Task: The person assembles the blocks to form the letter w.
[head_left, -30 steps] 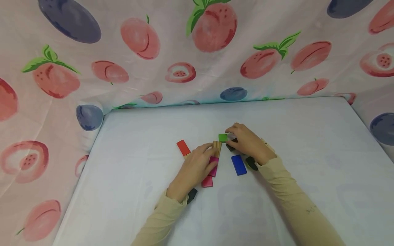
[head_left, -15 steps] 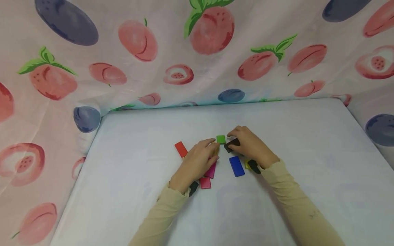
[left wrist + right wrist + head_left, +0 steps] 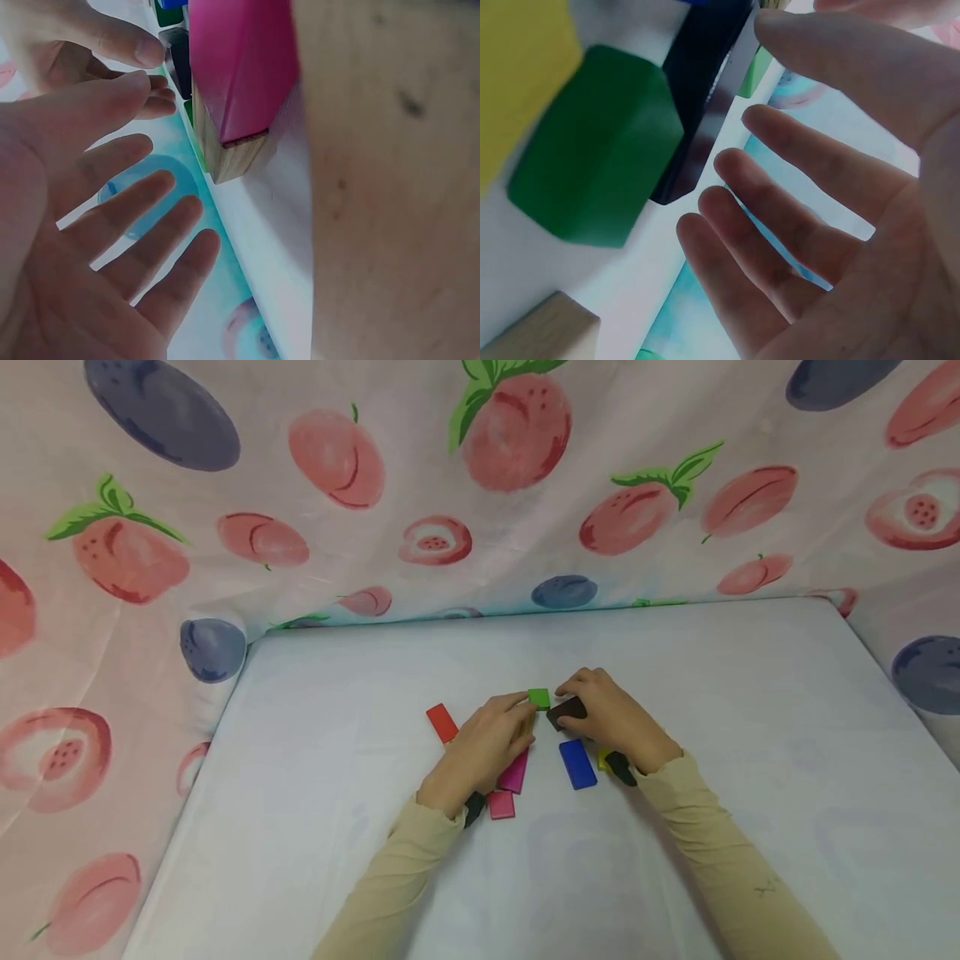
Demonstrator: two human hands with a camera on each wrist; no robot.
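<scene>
My left hand (image 3: 483, 743) is relaxed above the magenta block (image 3: 515, 770) and a wooden block (image 3: 229, 161), its fingertips close by the small green block (image 3: 538, 698). The left wrist view shows these fingers (image 3: 150, 255) spread, with nothing between them. Beside the black block (image 3: 566, 713) lies my right hand (image 3: 615, 714), its thumb at the block's edge. Loosely extended fingers (image 3: 795, 217) of that hand show in the right wrist view, apart from the blocks; whether the thumb touches the black block I cannot tell.
A blue block (image 3: 577, 764) lies between the forearms, with a yellow one (image 3: 603, 760) and a dark green one (image 3: 621, 768) by the right wrist. Around the left hand are a red block (image 3: 442, 723), a pink block (image 3: 502, 805) and a dark block (image 3: 474, 808). Patterned cloth (image 3: 337, 460) rises behind the table.
The right hand has shifted slightly right and nearer, away from the green block. The left hand has moved a little right and forward, its fingertips closer to the green block.
</scene>
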